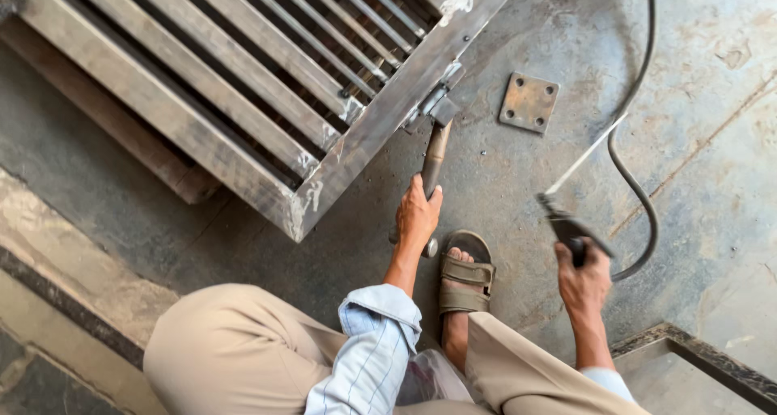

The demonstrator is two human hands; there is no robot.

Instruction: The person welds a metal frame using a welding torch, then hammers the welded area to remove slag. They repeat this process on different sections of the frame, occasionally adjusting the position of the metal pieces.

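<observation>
While its head rests against the steel frame's (380, 116) right rail, the hammer (435, 152) runs near-to-far, gripped by the left hand (417, 217). The right hand (584, 281) clasps an electrode holder (571, 225), rod pointing far-right over open floor (688, 140).

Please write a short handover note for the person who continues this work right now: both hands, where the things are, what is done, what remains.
Left hand: grips the hammer, its head at the metal frame edge.
Right hand: holds the welding electrode holder, rod raised off the floor, cable trailing behind.
Square drilled plate lies loose beside the frame.
Done: frame bars appear joined.
Left: cannot tell which welds remain.
</observation>
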